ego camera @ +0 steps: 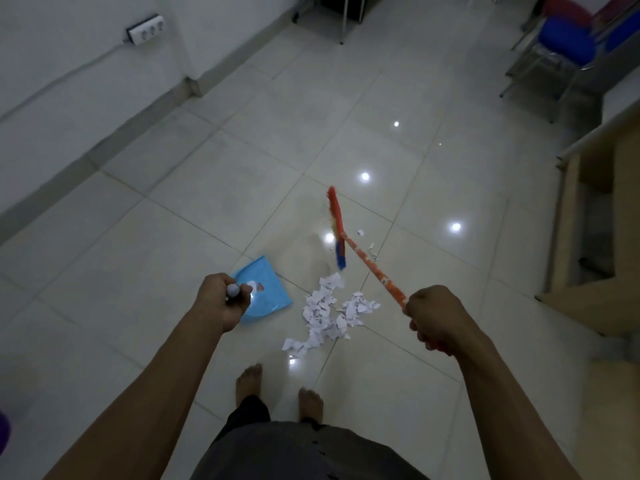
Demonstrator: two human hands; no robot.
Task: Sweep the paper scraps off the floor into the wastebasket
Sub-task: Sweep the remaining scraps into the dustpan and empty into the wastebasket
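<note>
- At 12 o'clock from the person's bare feet (pixel 249 379), the paper scraps (pixel 329 313) lie heaped on the glossy tiled floor (pixel 207 202). None has reached a container yet.
- The right hand (pixel 433 317) has its fingers curled tight round the orange broom handle (pixel 377 271). The broom head (pixel 336 226) is at 12 o'clock of the heap, blurred, and seems to be off the tiles.
- The left hand (pixel 225 299) grips the grey handle end of the blue dustpan (pixel 270 289), which sits at 10 o'clock of the heap, near it but apart.
- Risk: a hard stroke on such a slick floor could fling the light paper past the pan or toward the feet.
- Risk: the few stray scraps (pixel 371 249) at 1 o'clock of the heap, beyond the broom handle, could be missed by the stroke and left behind.
- Risk: if the pan's lip lifts off the tile, or its mouth does not face the heap, pieces may slide under it or past it.
- Containers: the dustpan shows only a printed label and a glare spot, with no scraps that I can make out.
- The wastebasket is not in view. A purple shape (pixel 3 434) at 9 o'clock of the feet is cut off by the frame edge, and I cannot tell what it is. A tilted pan could spill on the way to the basket.
</note>
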